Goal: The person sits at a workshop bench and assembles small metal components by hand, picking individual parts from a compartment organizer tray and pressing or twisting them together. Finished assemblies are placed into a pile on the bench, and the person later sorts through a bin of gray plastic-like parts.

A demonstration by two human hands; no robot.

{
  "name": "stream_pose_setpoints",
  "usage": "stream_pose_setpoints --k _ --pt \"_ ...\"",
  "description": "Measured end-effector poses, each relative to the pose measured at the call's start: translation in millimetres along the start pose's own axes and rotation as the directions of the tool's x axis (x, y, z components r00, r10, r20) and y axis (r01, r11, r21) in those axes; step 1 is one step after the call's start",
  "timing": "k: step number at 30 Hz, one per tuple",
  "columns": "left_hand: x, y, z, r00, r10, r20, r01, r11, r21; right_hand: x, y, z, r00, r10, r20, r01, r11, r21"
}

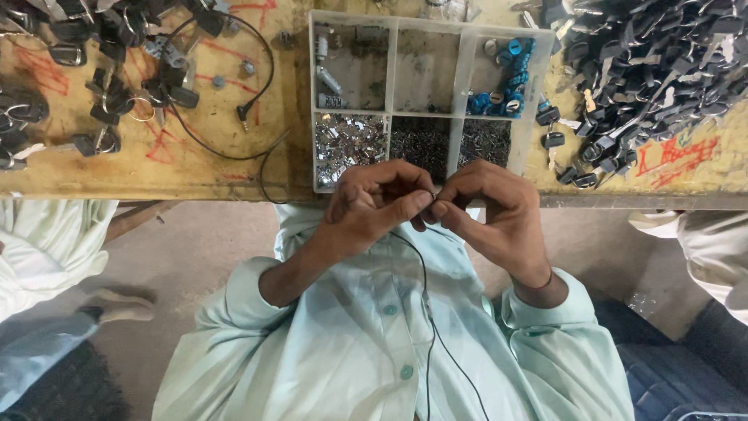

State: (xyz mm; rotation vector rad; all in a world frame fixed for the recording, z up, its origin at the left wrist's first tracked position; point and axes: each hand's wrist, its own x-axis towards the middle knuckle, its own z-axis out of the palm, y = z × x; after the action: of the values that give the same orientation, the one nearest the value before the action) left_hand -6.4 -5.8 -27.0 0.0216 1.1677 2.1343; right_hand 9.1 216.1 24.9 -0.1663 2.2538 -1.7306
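Note:
My left hand [372,204] and my right hand [492,214] meet fingertip to fingertip just below the table edge, pinching a tiny metal part [432,194] between them. The part is mostly hidden by my fingers. Right above them sits a clear divided plastic tray [393,72] holding small silver parts [348,140], dark tiny parts [421,142] and blue caps [500,97]. A thin black cable [427,312] hangs down over my pale green shirt.
The yellowed wooden table [218,168] bears a heap of black-headed keys [647,70] at the right, more keys on rings [101,70] at the left, and a black cord [257,86]. Other people's pale sleeves [47,242] flank me on both sides.

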Motion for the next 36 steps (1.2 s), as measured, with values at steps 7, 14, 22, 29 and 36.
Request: stream_pose_setpoints --k 7,14,22,29,36 --pt "0.8 -4.3 4.0 0.998 0.05 -0.028 -0.05 0.999 0.012 -1.4 -0.3 2.3 0.995 0.097 0.008 -0.096 0.974 0.204" --pt "-4.2 7.6 6.7 0.97 0.229 -0.084 -0.201 0.944 0.261 -1.0 4.5 21.3 0.946 -0.252 -0.203 0.214 0.958 -0.19" --pt "-7.1 16.5 -7.6 0.978 0.207 0.04 -0.202 0.871 0.448 14.2 9.4 5.7 0.958 -0.285 0.043 0.288 0.947 -0.141" --pt "-11.3 -1.1 -14.1 0.997 -0.034 -0.063 0.026 0.992 -0.126 104.9 -14.8 14.6 0.965 -0.254 0.07 0.256 0.841 -0.476" --pt "-13.7 0.2 -14.3 0.996 0.078 -0.05 -0.081 0.995 -0.061 169.9 -9.2 64.6 0.936 -0.277 0.216 0.351 0.723 -0.594"
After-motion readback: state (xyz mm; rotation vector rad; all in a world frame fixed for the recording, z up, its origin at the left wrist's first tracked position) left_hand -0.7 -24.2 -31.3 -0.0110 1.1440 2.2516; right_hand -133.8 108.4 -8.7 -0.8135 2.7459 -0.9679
